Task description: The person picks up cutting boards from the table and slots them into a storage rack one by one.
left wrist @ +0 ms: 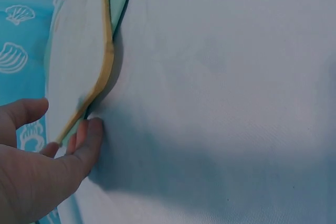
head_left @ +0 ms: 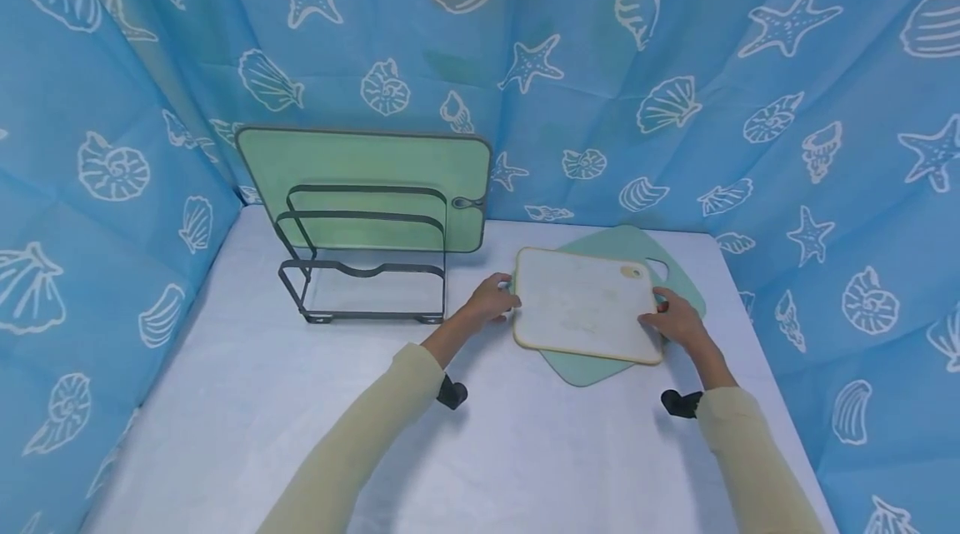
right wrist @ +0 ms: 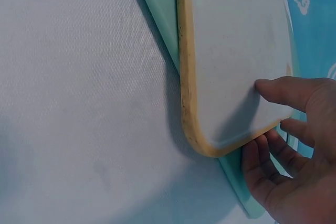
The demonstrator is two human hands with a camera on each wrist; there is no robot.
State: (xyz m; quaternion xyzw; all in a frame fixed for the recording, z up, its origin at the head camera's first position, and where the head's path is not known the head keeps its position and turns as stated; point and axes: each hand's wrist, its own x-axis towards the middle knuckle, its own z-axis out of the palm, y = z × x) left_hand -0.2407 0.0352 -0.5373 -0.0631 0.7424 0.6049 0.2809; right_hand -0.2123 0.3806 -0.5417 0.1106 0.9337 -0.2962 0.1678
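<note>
A white, yellow-rimmed rectangular board (head_left: 577, 301) lies over a pale-green board (head_left: 628, 242). The right hand (head_left: 673, 316) pinches the upper one's right edge; the left hand (head_left: 491, 299), thumb and fingers parted, is at its left edge.

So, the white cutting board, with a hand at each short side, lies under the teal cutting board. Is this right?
Not under: the white cutting board lies on top of the teal cutting board, as the head view shows. The left hand and right hand are indeed at the white one's short sides.
</note>
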